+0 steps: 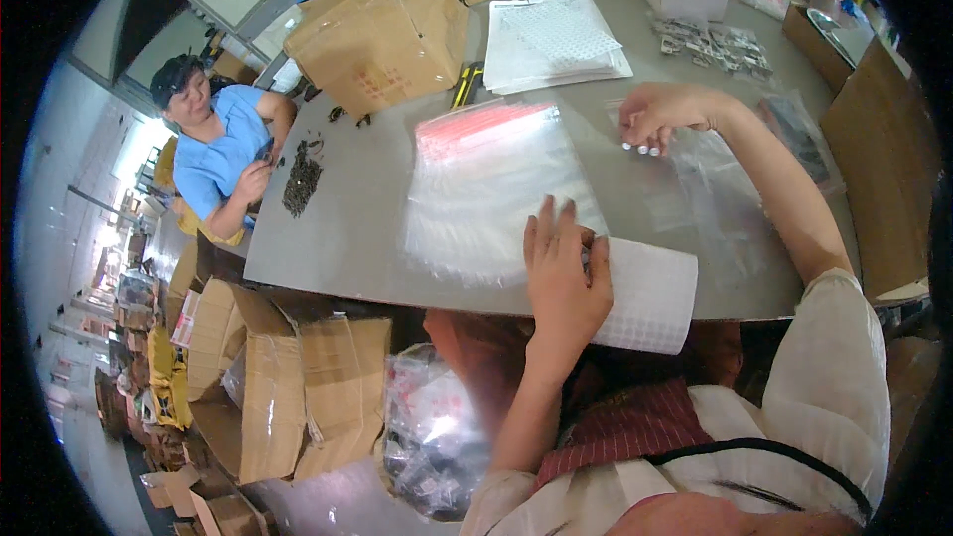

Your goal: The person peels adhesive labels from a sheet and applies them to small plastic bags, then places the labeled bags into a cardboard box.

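My left hand rests with fingers stretched and slightly apart on the lower right corner of a stack of clear zip bags with red-pink tops. Its thumb lies over the upper edge of a white sheet of small round stickers, which overhangs the table's near edge. My right hand is bent above the table further right, fingers curled down and close together. Small round white stickers show at its fingertips. Loose clear bags lie below that hand and its forearm; whether the fingers touch one cannot be made out.
A co-worker in blue sits at the left beside a pile of small dark parts. Cardboard box, yellow-black cutter, paper sheets and packed metal pieces lie beyond. An open carton borders the right.
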{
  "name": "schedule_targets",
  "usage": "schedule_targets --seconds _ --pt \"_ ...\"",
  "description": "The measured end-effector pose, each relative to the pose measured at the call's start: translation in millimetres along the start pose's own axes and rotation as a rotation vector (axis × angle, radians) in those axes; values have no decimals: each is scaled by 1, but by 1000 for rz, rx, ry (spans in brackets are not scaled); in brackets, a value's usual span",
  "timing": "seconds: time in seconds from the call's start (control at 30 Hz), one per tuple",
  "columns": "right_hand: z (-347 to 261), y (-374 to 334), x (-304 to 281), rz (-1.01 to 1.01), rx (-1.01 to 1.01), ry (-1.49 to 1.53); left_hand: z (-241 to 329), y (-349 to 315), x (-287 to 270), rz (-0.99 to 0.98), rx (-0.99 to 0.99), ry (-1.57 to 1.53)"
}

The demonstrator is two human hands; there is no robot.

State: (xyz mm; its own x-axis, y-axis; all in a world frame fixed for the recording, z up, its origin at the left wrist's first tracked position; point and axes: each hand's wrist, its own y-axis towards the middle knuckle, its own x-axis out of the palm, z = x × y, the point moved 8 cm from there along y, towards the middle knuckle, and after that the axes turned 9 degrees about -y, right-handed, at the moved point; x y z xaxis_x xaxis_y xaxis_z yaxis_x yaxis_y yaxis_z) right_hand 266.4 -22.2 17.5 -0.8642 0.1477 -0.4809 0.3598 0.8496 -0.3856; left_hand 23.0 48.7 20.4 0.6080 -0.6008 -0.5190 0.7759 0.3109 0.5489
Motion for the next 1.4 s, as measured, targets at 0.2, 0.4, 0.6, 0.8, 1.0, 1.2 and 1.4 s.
schedule_targets --seconds 0.2,0.4,0.6,0.8,1.0,1.2,1.4 --pt "-18 -9 15 2 -30 -13 13 2 15 -213 83 -95" --pt "-39 13 58 23 -213 -150 23 2 22 -354 117 -219" --pt "-16 -1 18 163 -11 -401 12 -1 14 -209 62 -205" --pt "4 -16 -14 56 165 -551 7 -1 3 -40 -18 -93" --pt "-54 -3 41 77 -264 -152 11 -1 12 -99 62 -140" --pt "-55 4 64 52 -300 -114 16 3 13 -159 65 -118" --pt "-6 11 15 170 -99 73 16 2 14 -203 49 -107"
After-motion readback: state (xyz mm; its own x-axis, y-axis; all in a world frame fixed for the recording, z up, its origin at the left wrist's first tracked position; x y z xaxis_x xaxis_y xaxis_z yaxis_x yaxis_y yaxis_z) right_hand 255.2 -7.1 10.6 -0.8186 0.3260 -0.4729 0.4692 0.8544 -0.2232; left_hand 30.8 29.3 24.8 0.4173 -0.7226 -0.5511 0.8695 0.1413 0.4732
